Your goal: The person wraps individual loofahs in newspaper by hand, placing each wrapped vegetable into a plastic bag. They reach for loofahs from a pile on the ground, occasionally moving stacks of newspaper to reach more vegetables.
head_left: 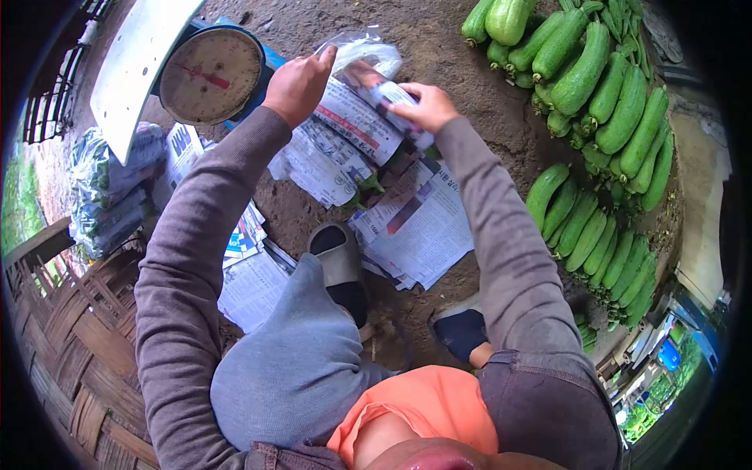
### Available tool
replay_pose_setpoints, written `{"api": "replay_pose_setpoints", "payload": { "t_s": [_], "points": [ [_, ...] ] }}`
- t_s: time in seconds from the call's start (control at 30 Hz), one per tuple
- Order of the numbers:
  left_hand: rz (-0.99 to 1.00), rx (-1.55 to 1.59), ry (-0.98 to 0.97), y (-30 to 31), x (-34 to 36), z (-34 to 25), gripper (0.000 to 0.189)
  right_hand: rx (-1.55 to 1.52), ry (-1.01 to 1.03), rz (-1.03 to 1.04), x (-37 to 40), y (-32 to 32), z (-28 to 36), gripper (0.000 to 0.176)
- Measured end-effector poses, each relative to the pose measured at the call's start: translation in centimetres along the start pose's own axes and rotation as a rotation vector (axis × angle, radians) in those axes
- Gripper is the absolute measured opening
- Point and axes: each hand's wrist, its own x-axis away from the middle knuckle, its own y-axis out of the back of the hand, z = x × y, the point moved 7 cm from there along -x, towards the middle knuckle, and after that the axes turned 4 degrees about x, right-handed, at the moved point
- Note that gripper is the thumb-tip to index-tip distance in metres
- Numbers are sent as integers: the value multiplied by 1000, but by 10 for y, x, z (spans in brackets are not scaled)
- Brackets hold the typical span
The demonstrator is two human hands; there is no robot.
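In the head view, the left hand [301, 84] is curling nearly closed at the clear plastic bag's [372, 53] left edge, its grip unclear. The right hand's [429, 108] partly open fingers are touching the newspaper-wrapped bundle [356, 119] along its right edge, above the dirt floor [439, 47].

At twelve o'clock we see a clear, crinkled, glossy plastic bag [377, 58]. Near the centre, we find matt, printed newspaper sheets [427, 235] on rough brown earth [446, 47]. At eight o'clock, our brown woven-strip panel [98, 345] looks coarse; at two, the long green gourds [581, 72] shine softly.
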Motion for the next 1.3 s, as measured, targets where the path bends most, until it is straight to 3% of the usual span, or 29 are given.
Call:
{"api": "replay_pose_setpoints", "payload": {
  "t_s": [0.07, 0.2, 0.23, 0.3, 0.37, 0.43, 0.5, 0.6, 0.7, 0.73, 0.83, 0.87, 0.93, 1.0, 1.07, 1.13, 1.2, 1.3],
  "points": [
    [-59, 79, -43, -1, -3, -6, 44, 10, -41, 10, -14, -8, 5, 66],
    [-135, 272, -115, 14, 9, -40, 46, 344, 33, -138, -31, -16, -6, 74],
    [-140, 290, -118, 13, 15, -46, 44, 468, 244, -256, -25, -15, 12, 66],
    [89, 278, 20, 4, 35, -59, 39, 682, 194, -300, -12, 7, 24, 58],
    [-185, 270, -222, 14, 63, -88, 35, 499, 255, -412, -12, 63, 35, 46],
    [7, 434, -245, 16, 92, -114, 34, 521, 211, -873, 1, 137, 50, 46],
    [47, 600, -394, 1, 130, -140, 35, 579, 86, -1114, -6, 192, 48, 62],
    [200, 708, -513, -29, 180, -173, 32, 606, -238, -973, -49, 230, 17, 87],
    [345, 763, -521, -59, 221, -190, 31, 743, -386, -800, -53, 226, 15, 96],
    [359, 795, -495, -63, 227, -193, 31, 799, -364, -831, -54, 228, 16, 99],
    [386, 785, -456, -70, 229, -193, 31, 581, -293, -837, -49, 247, 6, 95],
    [348, 815, -423, -67, 224, -190, 32, 373, -161, -892, -42, 253, 1, 85],
    [272, 878, -352, -56, 206, -182, 34, -280, 67, -690, -10, 246, 5, 72],
    [129, 857, -304, -43, 187, -172, 45, -642, 149, -416, 44, 228, 19, 63],
    [-5, 805, -270, -25, 165, -164, 56, -788, 207, -169, 98, 206, 20, 68],
    [-112, 689, -240, -6, 146, -158, 66, -986, 199, -44, 153, 168, 47, 61],
    [-170, 619, -229, 20, 128, -157, 65, -887, 96, -76, 188, 146, 15, 64],
    [-282, 557, -340, 53, 106, -177, 68, -799, 30, -4, 230, 97, 28, 68]
  ]
}}
